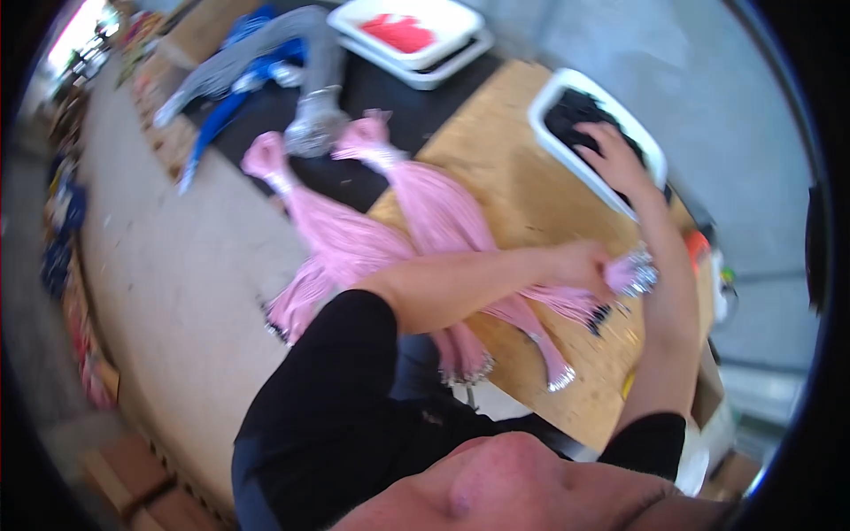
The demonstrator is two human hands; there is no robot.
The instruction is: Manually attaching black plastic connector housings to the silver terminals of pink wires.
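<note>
Wires (622, 276): clasped in left hand (581, 268) | black parts (571, 110): beneath right hand (617, 161)

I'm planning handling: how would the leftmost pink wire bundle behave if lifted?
The pink wire bundle would probably sag, since its long, thin strands spread loosely. Its bound far end may hold together better, being gathered tight.

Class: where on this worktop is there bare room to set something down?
Bare wood lies between the pink bundles and the white tray of black pieces. Dark tabletop shows between the grey bundle and that wood. It's crowded around the left hand, where pink bundles lie close together.
</note>
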